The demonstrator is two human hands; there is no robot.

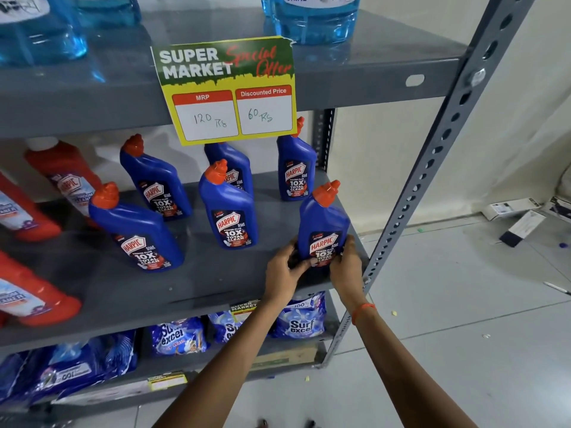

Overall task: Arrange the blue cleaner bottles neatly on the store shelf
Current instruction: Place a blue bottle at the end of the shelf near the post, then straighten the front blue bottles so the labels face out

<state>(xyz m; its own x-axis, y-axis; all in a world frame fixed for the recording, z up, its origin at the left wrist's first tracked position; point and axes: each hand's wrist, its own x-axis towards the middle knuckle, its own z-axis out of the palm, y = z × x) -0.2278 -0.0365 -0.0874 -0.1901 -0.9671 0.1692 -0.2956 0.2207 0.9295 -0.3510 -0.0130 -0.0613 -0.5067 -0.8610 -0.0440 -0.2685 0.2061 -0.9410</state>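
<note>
Several blue cleaner bottles with orange caps stand on the grey middle shelf. My left hand and my right hand both grip the base of one blue bottle at the shelf's front right corner, upright. Another blue bottle stands in the middle, and one at front left. Behind them are three more: one at back left, one at back right, and one partly hidden behind the middle bottle.
Red cleaner bottles stand at the shelf's left. A yellow price sign hangs from the upper shelf, which holds light blue jugs. Detergent packs fill the lower shelf. A perforated steel post stands at right; boxes lie on the floor.
</note>
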